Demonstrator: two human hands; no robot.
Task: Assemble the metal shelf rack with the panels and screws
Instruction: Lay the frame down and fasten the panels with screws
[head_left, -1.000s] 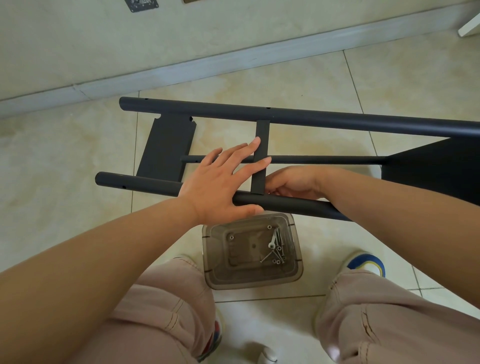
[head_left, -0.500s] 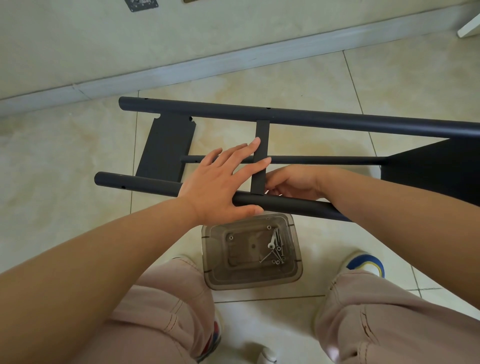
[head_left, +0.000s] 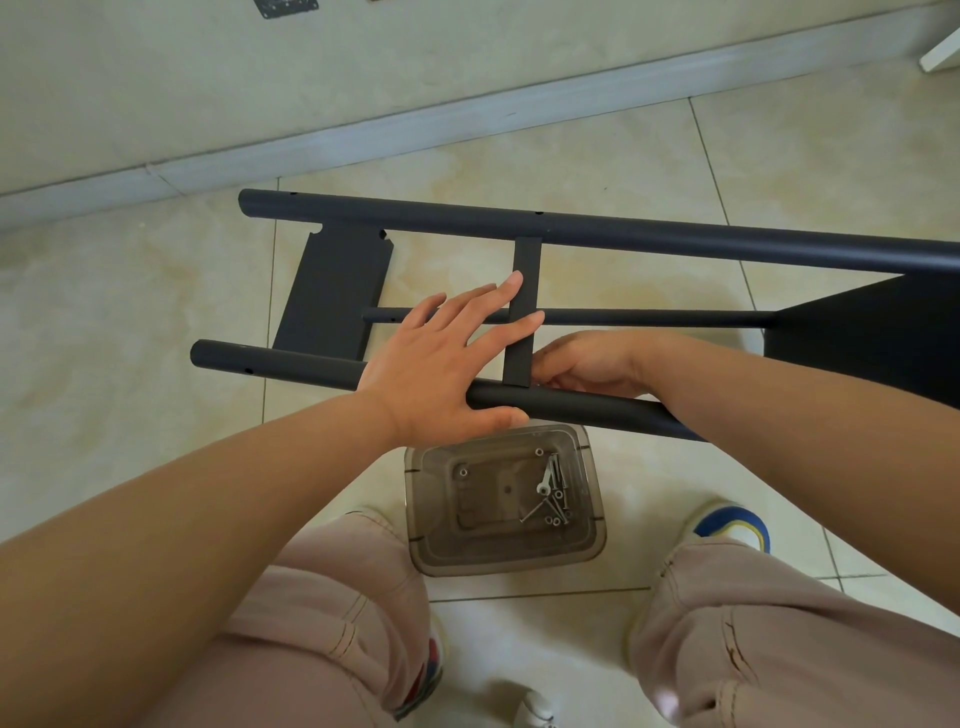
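Observation:
The black metal rack lies on its side on the tiled floor, with a far tube (head_left: 623, 231) and a near tube (head_left: 571, 408). Between them stand a left panel (head_left: 332, 291), a middle panel (head_left: 525, 260) seen edge-on, and a right panel (head_left: 872, 332). A thin rod (head_left: 649, 317) runs between the panels. My left hand (head_left: 436, 364) lies flat over the near tube, fingers straight and reaching the middle panel, thumb along the tube. My right hand (head_left: 592, 364) is curled behind the near tube at the foot of the middle panel; its fingertips are hidden.
A clear plastic box (head_left: 597, 551) with several screws (head_left: 553, 493) stands on the floor between my knees, just below the near tube. The wall and its skirting board (head_left: 363, 135) run behind the rack. My shoes flank the box.

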